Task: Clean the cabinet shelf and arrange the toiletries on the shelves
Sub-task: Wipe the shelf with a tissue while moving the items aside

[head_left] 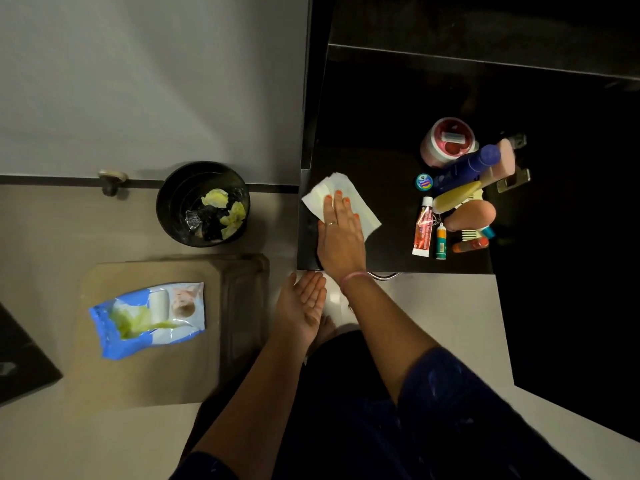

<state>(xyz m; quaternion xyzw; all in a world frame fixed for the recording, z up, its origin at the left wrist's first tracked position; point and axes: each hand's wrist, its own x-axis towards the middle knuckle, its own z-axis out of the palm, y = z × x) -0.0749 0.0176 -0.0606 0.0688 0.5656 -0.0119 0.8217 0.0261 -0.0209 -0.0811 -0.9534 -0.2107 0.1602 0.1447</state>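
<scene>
The right hand [341,233] presses flat-fingered on a thin white wipe [341,199] on the glossy black shelf [391,244], toiletries [460,195] clustered at three o'clock, left hand [301,306] open, empty.

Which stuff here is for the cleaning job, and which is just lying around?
For the job: wipe under the right hand, dark shelf, toiletries waiting to be arranged, wipes pack, bin with used wipes.

Just there: mat, door stopper, left hand, open and idle.
</scene>
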